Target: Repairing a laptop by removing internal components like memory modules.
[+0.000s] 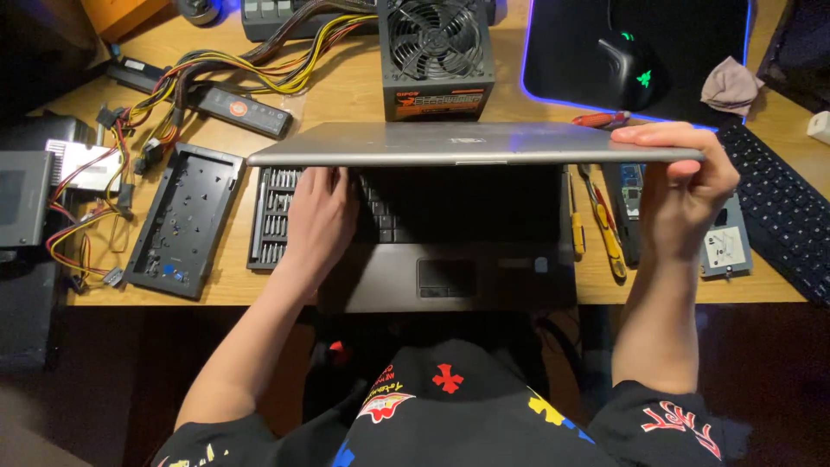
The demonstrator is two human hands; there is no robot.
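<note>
Gripping the laptop lid's [467, 143] three-o'clock corner, the right hand [687, 186] curls closed around it; the left hand [320, 216] lies flat, fingers spread, holding nothing, on the keyboard [432, 203].

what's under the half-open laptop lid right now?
Under the laptop lid: the left hand rests flat on the keyboard; the trackpad shows nearer the front edge. The right hand grips the lid's right corner. The screen and rear keyboard rows are covered.
</note>
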